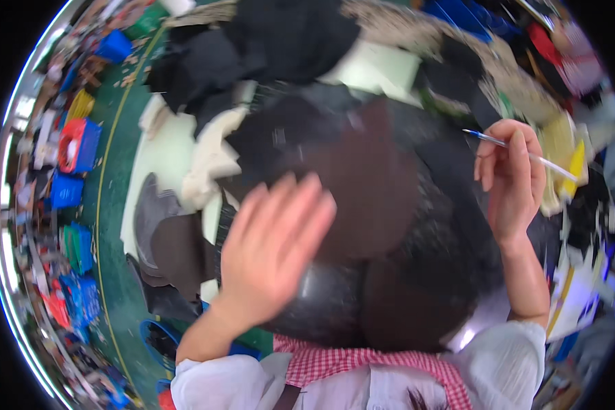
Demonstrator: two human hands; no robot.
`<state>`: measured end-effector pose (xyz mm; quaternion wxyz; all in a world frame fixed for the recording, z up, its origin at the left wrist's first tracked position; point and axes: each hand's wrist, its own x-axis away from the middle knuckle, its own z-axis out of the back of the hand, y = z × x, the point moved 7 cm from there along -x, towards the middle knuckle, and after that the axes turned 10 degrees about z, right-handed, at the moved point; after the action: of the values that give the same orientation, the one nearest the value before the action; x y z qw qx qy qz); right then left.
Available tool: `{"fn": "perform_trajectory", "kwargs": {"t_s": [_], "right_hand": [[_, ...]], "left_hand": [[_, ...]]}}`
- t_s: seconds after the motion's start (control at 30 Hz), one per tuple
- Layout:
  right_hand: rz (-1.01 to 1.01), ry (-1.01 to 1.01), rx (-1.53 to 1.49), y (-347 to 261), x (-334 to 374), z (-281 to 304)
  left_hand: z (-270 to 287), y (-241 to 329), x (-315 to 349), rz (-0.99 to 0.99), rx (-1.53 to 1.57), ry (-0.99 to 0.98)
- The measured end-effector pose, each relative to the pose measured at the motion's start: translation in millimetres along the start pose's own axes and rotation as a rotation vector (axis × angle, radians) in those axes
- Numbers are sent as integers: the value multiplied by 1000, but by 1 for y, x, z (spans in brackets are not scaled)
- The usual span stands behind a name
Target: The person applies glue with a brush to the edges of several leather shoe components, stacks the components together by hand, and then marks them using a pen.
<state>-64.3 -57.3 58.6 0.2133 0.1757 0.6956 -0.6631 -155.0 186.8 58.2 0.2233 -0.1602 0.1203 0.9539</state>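
My left hand (270, 239) is flat with its fingers stretched out, slightly blurred, over the left edge of a dark brown cut piece (369, 184) that looks like leather or fabric. Whether it touches the piece I cannot tell. In my right hand (516, 171), raised to the right of the work surface, a clear pen (486, 139) with a blue tip is pinched, its tip pointing left. Black cut pieces (273, 140) lie beside and partly under the brown one. Another dark brown piece (417, 301) rests close to my body.
A stack of dark rounded pieces (178, 249) lies at the left edge. Large black sheets (287, 37) cover the far side. At right are a yellow bundle (560, 150) and another person (577, 61). Blue and red crates (80, 145) stand on the green floor (119, 205).
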Motion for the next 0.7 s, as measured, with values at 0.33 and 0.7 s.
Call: {"fn": "perform_trajectory", "kwargs": {"t_s": [0.33, 0.7], "right_hand": [[-32, -329, 426, -41, 137, 2], [108, -269, 555, -41, 150, 0]], "left_hand": [[-62, 119, 58, -361, 516, -508], [-58, 124, 60, -314, 542, -606]]}}
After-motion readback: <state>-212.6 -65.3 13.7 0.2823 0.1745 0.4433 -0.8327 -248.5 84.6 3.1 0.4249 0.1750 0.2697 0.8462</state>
